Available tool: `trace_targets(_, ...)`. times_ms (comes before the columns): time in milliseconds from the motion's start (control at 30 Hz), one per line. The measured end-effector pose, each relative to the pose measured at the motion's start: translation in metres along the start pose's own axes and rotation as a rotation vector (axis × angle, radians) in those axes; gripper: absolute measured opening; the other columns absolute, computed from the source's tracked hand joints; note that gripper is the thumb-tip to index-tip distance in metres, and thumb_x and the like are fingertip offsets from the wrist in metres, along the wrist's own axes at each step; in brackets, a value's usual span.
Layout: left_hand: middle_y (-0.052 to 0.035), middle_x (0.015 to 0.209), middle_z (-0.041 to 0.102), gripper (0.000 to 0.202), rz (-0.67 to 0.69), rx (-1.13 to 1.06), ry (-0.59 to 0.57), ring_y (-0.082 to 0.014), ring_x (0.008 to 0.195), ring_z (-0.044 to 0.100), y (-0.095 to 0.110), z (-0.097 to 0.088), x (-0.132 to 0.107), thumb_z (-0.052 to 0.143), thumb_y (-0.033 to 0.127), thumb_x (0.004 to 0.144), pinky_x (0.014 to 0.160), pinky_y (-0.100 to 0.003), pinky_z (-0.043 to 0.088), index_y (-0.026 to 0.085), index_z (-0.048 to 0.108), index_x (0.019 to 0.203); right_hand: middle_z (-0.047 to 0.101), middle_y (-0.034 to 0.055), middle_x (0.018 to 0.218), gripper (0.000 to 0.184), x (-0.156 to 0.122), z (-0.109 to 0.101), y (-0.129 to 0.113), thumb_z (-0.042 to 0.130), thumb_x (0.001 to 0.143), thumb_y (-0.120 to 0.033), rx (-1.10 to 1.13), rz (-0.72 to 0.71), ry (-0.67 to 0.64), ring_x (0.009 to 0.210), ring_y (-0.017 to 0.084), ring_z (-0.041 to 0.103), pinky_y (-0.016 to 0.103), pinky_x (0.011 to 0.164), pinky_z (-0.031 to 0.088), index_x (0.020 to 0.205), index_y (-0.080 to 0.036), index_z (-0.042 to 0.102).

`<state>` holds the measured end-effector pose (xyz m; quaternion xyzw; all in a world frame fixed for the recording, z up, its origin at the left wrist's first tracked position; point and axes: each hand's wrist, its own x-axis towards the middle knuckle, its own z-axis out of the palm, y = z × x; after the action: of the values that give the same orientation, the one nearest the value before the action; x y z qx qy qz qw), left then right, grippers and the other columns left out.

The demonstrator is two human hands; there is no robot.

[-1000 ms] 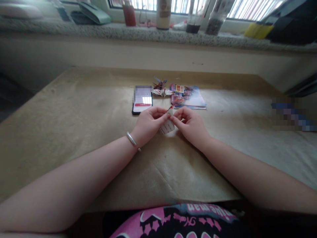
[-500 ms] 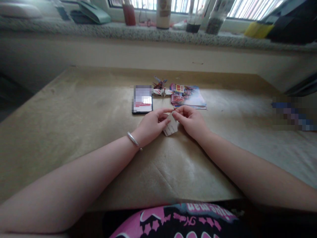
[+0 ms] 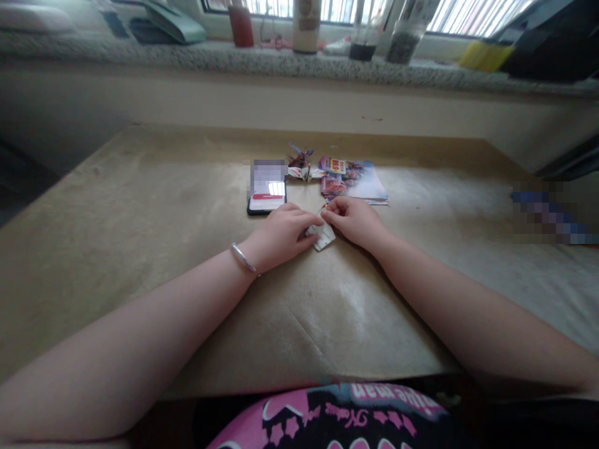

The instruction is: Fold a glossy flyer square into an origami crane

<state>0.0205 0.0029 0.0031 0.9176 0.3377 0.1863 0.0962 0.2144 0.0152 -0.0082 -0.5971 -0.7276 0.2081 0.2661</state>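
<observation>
A small folded paper (image 3: 325,239), pale with printed lines and a touch of red at its top, lies low over the table between my hands. My left hand (image 3: 291,229), with a silver bangle on the wrist, is closed on its left side, fingers over it and thumb lower down. At the paper's upper right edge, the thumb and fingertips of my right hand (image 3: 356,221) pinch it. My fingers cover part of the paper. Just beyond the left hand lies a phone (image 3: 267,204) with its screen lit.
Behind my right hand is a stack of colourful printed sheets (image 3: 367,181). Folded paper shapes (image 3: 300,163) sit between it and the phone. A blurred blue item (image 3: 552,215) lies at the far right. Bottles and jars (image 3: 306,28) line the stone windowsill (image 3: 262,61).
My left hand has shifted slightly left, its fingers now flatter over the paper. The paper has tipped lower toward the table. My right hand keeps its pinch.
</observation>
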Motion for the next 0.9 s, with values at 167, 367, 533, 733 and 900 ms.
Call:
trace_targets(167, -0.0100, 0.103, 0.066, 0.025, 0.098, 0.071, 0.028, -0.0202, 0.095, 0.059, -0.003, 0.000, -0.003, 0.053, 0.027, 0.089, 0.087, -0.033, 0.046, 0.016, 0.069, 0.105, 0.065, -0.0003, 0.068, 0.024, 0.002, 0.000, -0.001, 0.060, 0.077, -0.045, -0.087, 0.042, -0.012, 0.060, 0.014, 0.053, 0.027, 0.053, 0.030, 0.073, -0.022, 0.064)
trace_targets(367, -0.0113, 0.108, 0.062, 0.024, 0.106, 0.127, 0.001, -0.0198, 0.094, 0.059, -0.003, -0.002, -0.004, 0.052, 0.029, 0.090, 0.085, -0.033, 0.048, 0.016, 0.069, 0.103, 0.066, 0.0004, 0.069, 0.025, 0.003, 0.000, -0.003, 0.063, 0.075, -0.048, -0.126, 0.074, -0.034, 0.060, 0.014, 0.053, 0.028, 0.052, 0.029, 0.073, -0.023, 0.067)
trace_targets(533, -0.0116, 0.109, 0.063, 0.022, 0.128, 0.142, -0.002, -0.0210, 0.098, 0.058, -0.003, -0.001, -0.004, 0.053, 0.029, 0.090, 0.087, -0.034, 0.047, 0.015, 0.067, 0.101, 0.065, 0.0004, 0.071, 0.024, 0.001, 0.000, -0.008, 0.063, 0.076, -0.047, -0.188, 0.080, -0.012, 0.059, 0.014, 0.052, 0.028, 0.052, 0.027, 0.075, -0.023, 0.064)
trace_targets(733, -0.0129, 0.110, 0.064, 0.024, 0.093, 0.170, -0.016, -0.0233, 0.100, 0.058, 0.001, -0.002, -0.005, 0.052, 0.028, 0.090, 0.089, -0.037, 0.048, 0.012, 0.066, 0.101, 0.061, -0.0030, 0.066, 0.021, -0.001, 0.001, -0.002, 0.061, 0.079, -0.043, -0.107, -0.013, -0.025, 0.058, 0.012, 0.051, 0.026, 0.053, 0.029, 0.090, -0.026, 0.067)
trace_targets(900, -0.0148, 0.118, 0.063, 0.028, 0.102, 0.217, -0.001, -0.0249, 0.109, 0.058, 0.007, -0.001, -0.005, 0.047, 0.024, 0.091, 0.095, -0.040, 0.048, 0.010, 0.064, 0.108, 0.061, 0.0006, 0.071, 0.028, -0.003, -0.002, 0.005, 0.060, 0.080, -0.038, -0.090, -0.145, -0.061, 0.062, 0.013, 0.051, 0.026, 0.057, 0.034, 0.101, -0.023, 0.072)
